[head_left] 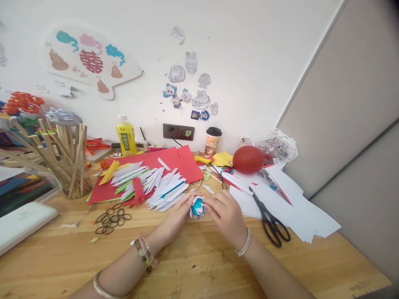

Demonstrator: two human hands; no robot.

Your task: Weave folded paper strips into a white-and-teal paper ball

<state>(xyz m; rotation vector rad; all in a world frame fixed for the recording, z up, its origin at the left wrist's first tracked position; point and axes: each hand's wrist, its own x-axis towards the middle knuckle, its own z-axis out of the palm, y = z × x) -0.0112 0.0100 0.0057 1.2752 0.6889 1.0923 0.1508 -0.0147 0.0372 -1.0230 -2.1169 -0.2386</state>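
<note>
Between my two hands, over the middle of the wooden table, is a small round folded-paper piece (198, 206) in blue and white. My left hand (178, 218) closes on its left side. On its right edge my right hand (227, 212) pinches with thumb and forefinger; the fingertips partly hide the paper there. Just beyond my hands lies a heap of folded paper strips (166, 195), mostly white, with some green, yellow, blue and red ones. Black-handled scissors (269, 220) lie spread open to the right of my right hand, partly on white paper sheets (299, 216).
Black rubber bands (110, 219) lie at left, near a white case (26, 224) and a clear holder of wooden sticks (73, 166). Behind stand a yellow drink bottle (125, 135), a lidded paper cup (213, 141) and a red balloon (248, 159). Red paper sheets (190, 164) lie under the strips.
</note>
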